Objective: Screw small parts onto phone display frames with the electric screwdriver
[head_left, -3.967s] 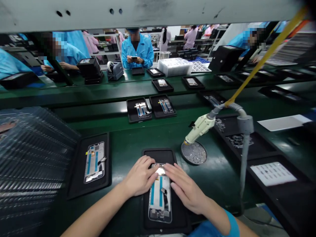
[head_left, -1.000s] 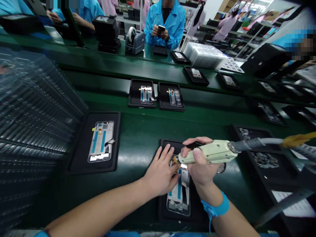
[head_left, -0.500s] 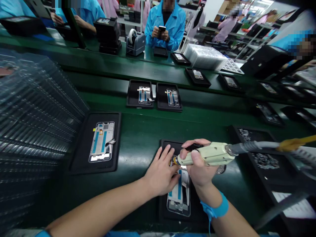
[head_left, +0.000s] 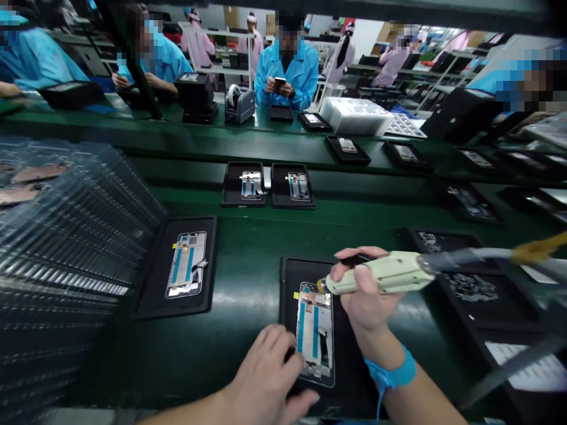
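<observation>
My right hand point(head_left: 365, 295) is shut on a pale green electric screwdriver point(head_left: 381, 274), whose tip sits at the upper right corner of a phone mid-frame point(head_left: 314, 333). Blue strips run down that frame, which lies on a black tray point(head_left: 292, 277). My left hand point(head_left: 263, 378) is low in the view, its fingers curled at the frame's lower left edge. Whether it grips the frame is hidden. A blue strap point(head_left: 392, 372) circles my right wrist.
Another phone frame point(head_left: 186, 265) lies on a black tray point(head_left: 175, 301) to the left, beside a tall stack of clear plastic trays point(head_left: 66, 236). A black tray of loose screws point(head_left: 472, 287) sits right. Across the green conveyor point(head_left: 177, 144), a co-worker point(head_left: 286, 77) holds a phone.
My left hand has slid from the top of the phone frame down to its lower left edge, uncovering the frame. My right hand still holds the screwdriver at the upper corner.
</observation>
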The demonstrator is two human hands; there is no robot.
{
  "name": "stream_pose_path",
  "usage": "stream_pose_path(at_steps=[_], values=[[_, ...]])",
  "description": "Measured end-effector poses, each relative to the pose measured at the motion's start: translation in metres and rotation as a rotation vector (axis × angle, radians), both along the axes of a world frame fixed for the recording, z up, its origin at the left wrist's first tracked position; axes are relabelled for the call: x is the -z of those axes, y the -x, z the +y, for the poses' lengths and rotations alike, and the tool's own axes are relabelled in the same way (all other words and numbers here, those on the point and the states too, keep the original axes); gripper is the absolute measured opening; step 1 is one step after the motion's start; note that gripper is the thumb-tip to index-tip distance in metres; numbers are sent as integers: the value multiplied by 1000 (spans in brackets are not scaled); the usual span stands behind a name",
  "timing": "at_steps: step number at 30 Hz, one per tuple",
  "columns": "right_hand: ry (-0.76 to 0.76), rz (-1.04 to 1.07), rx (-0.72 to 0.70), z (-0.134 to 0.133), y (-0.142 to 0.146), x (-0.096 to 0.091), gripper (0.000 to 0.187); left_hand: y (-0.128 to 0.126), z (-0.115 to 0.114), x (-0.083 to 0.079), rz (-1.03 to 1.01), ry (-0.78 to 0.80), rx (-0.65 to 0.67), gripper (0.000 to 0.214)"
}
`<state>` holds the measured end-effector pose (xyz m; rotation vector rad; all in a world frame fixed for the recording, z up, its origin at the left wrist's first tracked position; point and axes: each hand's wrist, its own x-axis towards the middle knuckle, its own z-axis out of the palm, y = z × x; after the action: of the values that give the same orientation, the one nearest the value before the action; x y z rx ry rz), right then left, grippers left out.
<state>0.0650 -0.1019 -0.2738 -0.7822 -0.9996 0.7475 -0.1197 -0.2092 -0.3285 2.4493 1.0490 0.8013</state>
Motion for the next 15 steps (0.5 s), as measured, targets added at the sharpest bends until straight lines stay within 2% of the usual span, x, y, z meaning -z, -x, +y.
stream_pose_path(at_steps=[3,5,7,9,11,13,15], values=[[-65,14,74,0,-22,-13,23,7,-25,19,52,-93,-75,35],[-66,15,130,0,-36,-17,23,15,-32,31,117,-119,-166,27],[-58,29,182,-1,-49,-15,23,29,-32,34,163,-98,-221,14],[-48,52,219,-3,-60,-12,24,48,-27,29,171,-31,-195,4],[-39,75,228,-6,-69,-10,25,67,-19,17,139,16,-139,2],[-38,93,230,-9,-74,-10,26,80,-6,3,99,3,-135,4],[-48,107,230,-12,-78,-11,25,81,17,-12,64,-59,-166,6]])
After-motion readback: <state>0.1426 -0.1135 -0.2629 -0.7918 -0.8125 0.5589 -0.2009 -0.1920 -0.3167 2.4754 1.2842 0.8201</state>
